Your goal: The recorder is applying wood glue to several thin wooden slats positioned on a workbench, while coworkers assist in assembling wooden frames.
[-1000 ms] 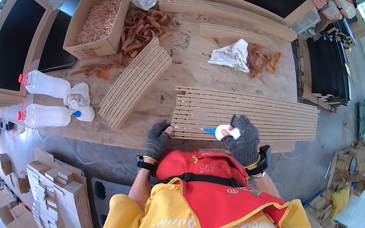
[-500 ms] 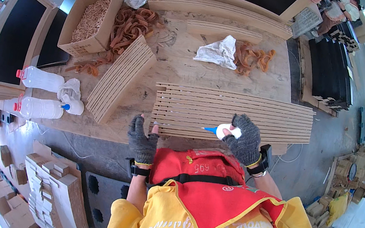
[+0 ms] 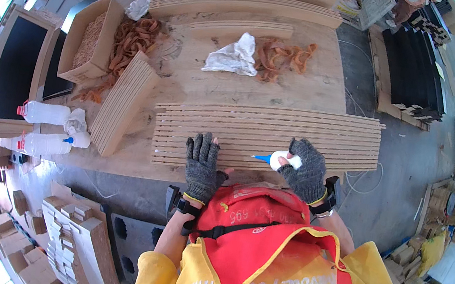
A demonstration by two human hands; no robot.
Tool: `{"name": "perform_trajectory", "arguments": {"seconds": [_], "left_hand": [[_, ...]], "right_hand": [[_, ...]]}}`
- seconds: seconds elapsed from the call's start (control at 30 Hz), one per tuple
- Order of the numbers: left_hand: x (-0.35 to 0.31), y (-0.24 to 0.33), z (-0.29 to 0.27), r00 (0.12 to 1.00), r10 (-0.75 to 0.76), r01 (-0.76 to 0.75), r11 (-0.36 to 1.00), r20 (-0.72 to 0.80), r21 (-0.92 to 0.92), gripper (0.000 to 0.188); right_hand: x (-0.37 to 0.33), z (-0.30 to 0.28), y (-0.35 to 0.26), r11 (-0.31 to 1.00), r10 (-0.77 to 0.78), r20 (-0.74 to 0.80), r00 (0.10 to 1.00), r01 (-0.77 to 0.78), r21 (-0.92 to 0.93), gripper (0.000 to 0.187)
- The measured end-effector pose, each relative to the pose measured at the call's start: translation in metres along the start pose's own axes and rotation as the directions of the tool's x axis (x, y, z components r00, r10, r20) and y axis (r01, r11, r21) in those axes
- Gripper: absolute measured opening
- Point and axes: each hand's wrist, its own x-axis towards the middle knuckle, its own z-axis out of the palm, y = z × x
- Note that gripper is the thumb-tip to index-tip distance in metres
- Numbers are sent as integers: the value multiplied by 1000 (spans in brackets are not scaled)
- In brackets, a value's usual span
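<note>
A row of long, narrow wooden strips [image 3: 277,127] lies side by side on the wooden table [image 3: 195,83] before me. White dabs show along some edges. My right hand [image 3: 308,174], in a grey fingertip-less glove, grips a small white squeeze bottle [image 3: 279,161] with a blue nozzle that points left over the strips. Lying flat, my left hand [image 3: 203,167] rests its stretched fingers on the near edge of the row, the thumb apart. Nothing shows in that hand, though its palm is hidden.
Another bundle of strips [image 3: 125,103] lies at a slant on the left. Beyond it stand a cardboard box [image 3: 106,42] of wooden dowels and a heap of brown bands [image 3: 137,35]. Clear bottles [image 3: 50,114] lie at the left edge, and a crumpled white cloth [image 3: 232,56] farther back.
My left hand has gone from partly curled at the strips' near left end to spread flat farther right on them. The view has shifted; my right hand still holds the squeeze bottle.
</note>
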Motion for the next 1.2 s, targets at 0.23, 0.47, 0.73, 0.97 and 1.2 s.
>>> {"name": "perform_trajectory", "arguments": {"seconds": [0.23,0.47,0.73,0.97,1.2], "left_hand": [[15,48,33,1000,17,-17,1000,-21,-3,119],[16,89,60,999,-33,35,998,-38,50,123],[15,120,80,995,-53,60,995,-84,81,120],[17,133,81,992,-125,127,988,-34,86,112],[18,135,80,993,-117,118,986,-19,115,109]], "right_hand": [[-19,-43,48,1000,-8,-55,998,8,-10,37],[-31,-92,86,1000,24,-41,999,-23,21,34],[-45,-146,141,999,50,-51,997,-50,8,34],[-48,-187,181,996,83,-44,996,-82,23,30],[-55,-216,206,992,123,-75,990,-124,-9,28]]}}
